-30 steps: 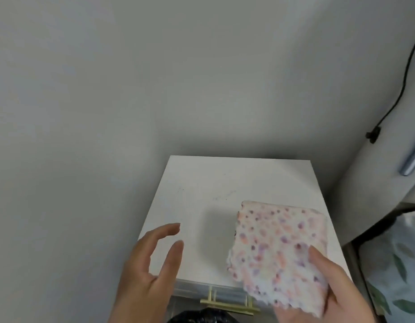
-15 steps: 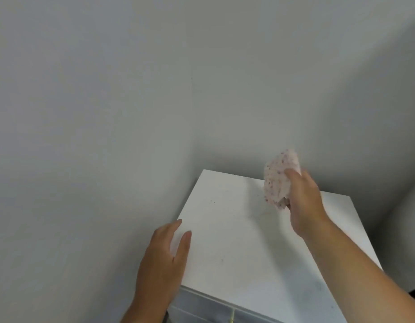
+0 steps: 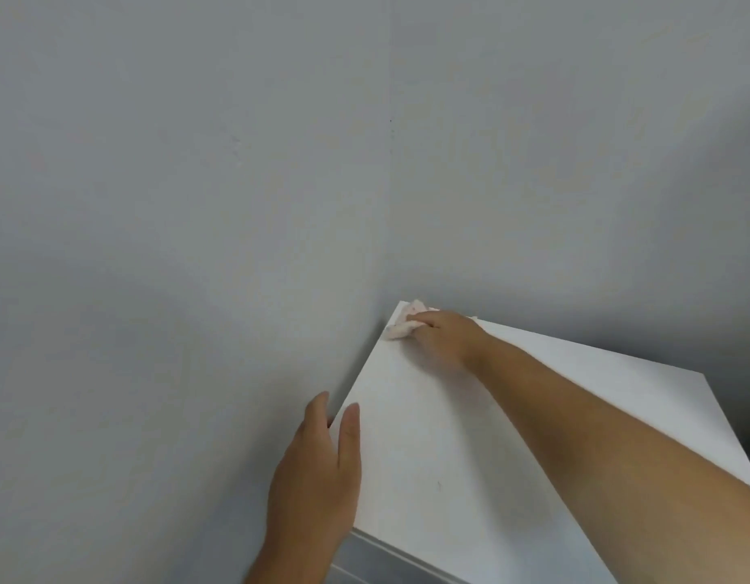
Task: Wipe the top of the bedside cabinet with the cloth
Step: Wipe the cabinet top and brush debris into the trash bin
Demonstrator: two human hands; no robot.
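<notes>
The white top of the bedside cabinet (image 3: 470, 448) fills the lower right of the head view. My right hand (image 3: 447, 333) presses the pink-speckled cloth (image 3: 405, 322) onto the top's far left corner, next to the wall; most of the cloth is hidden under the fingers. My left hand (image 3: 318, 469) grips the cabinet's left edge near the front, with the thumb lying on the top and the fingers over the side.
Grey walls (image 3: 238, 204) meet in a corner right behind the cabinet and run close along its left and back edges. The cabinet's front edge and a drawer face (image 3: 381, 558) show at the bottom.
My right hand carried the cloth from in front of me, across the top, down onto the far left corner. My left hand settled on the cabinet's left edge. The view swung left.
</notes>
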